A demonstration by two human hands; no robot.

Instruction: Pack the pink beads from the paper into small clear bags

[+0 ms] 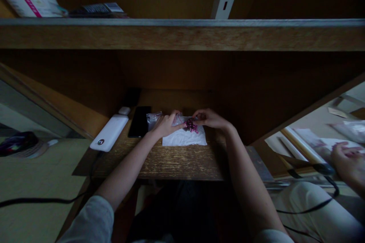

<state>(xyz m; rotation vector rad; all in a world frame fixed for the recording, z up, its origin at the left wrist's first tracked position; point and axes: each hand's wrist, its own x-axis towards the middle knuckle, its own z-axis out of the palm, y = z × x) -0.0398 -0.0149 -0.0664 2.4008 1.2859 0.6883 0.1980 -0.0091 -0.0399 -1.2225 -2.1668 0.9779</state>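
Left hand [168, 125] and right hand [209, 118] both curled inward, fingertips at a small cluster of dark and pink beads [191, 125]; grip unconfirmed. Cluster lies between the hands, long axis diagonal, on one crumpled white tissue [185, 138]. Left of the left hand: one clear plastic bag [153, 120], one black smartphone [139, 121], one white power bank [109, 133], on a worn wooden desk [171, 163].

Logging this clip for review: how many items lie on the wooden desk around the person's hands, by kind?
White power bank: 1
Small white object: 1
Black smartphone: 1
Clear plastic bag: 1
White paper napkin: 1
Cluster of pink beads: 1
Total: 6
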